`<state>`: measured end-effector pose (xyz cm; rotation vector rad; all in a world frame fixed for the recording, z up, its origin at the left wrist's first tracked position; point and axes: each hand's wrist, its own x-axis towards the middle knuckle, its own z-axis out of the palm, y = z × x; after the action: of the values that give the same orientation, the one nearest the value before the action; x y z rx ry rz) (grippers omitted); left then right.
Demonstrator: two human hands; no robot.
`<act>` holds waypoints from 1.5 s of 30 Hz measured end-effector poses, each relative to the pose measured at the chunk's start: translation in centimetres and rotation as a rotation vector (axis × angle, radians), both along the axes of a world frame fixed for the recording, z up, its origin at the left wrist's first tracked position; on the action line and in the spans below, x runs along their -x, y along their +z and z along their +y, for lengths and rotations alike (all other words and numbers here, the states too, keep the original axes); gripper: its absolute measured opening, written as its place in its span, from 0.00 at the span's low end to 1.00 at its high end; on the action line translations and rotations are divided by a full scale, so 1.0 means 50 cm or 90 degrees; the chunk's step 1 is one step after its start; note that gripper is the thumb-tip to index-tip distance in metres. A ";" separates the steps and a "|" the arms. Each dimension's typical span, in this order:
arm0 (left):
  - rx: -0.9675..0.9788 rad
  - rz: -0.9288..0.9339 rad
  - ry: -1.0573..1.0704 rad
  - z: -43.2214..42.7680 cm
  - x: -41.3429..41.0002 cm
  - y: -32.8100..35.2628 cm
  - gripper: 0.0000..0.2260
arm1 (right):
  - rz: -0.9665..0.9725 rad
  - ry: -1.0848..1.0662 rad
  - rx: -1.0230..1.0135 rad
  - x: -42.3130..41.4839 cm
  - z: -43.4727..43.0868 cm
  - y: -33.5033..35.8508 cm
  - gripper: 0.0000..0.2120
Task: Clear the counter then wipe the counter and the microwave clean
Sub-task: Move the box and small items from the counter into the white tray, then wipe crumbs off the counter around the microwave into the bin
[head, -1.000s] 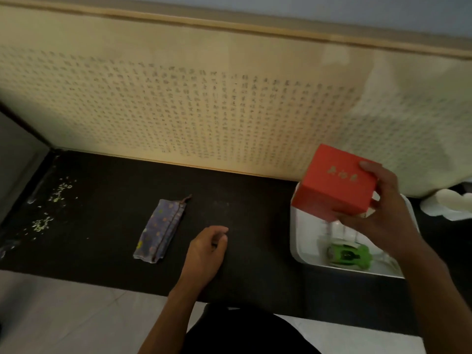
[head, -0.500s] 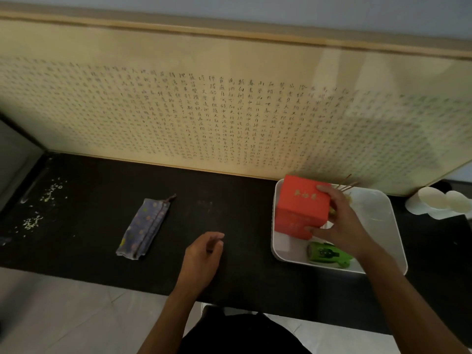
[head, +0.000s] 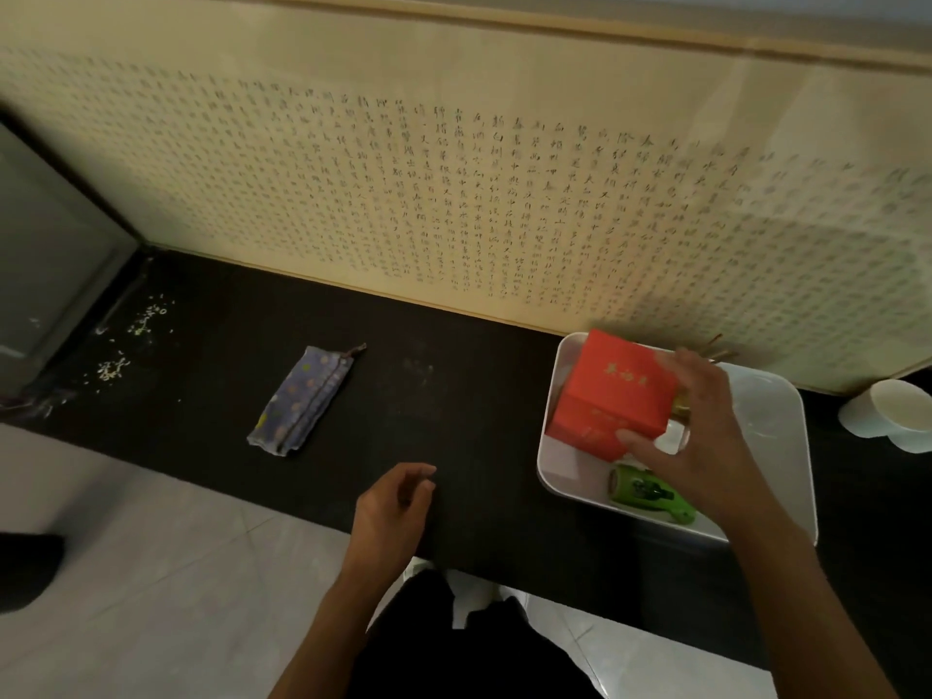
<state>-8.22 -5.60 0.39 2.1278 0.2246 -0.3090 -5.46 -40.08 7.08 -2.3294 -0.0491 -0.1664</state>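
Right hand (head: 706,436), fingers clasping red box (head: 613,391) in white tray (head: 771,426), 3 o'clock. Left hand (head: 391,512), 6 o'clock: fingers loosely curled, empty.

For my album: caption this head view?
Right hand holds red box in white tray; left hand loosely curled over black counter.

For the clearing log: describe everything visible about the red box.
The red box looks like closed cardboard, roughly cubic, with gold characters on its top face. It sits tilted in the left part of the white tray. The right hand grips it, fingers over its right edge, thumb on its front.
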 end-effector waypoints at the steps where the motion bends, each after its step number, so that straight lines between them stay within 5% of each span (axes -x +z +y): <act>1: 0.004 0.003 0.012 0.008 0.008 0.001 0.12 | -0.008 0.001 0.003 0.001 0.012 0.017 0.40; 11: 0.048 -0.027 0.179 0.186 0.070 0.011 0.10 | 0.019 0.234 0.037 -0.018 0.343 0.055 0.18; 32: 0.060 -0.061 0.739 1.195 0.422 -0.018 0.07 | 0.213 0.638 0.016 0.086 1.638 -0.086 0.11; 45: 0.054 0.067 0.859 1.744 0.334 -0.113 0.08 | 0.279 0.768 0.102 -0.064 2.267 -0.223 0.10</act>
<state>-24.92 81.58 -5.28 1.4533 1.5444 0.3655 -2.27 73.27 -4.10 -2.0429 -1.2183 0.9535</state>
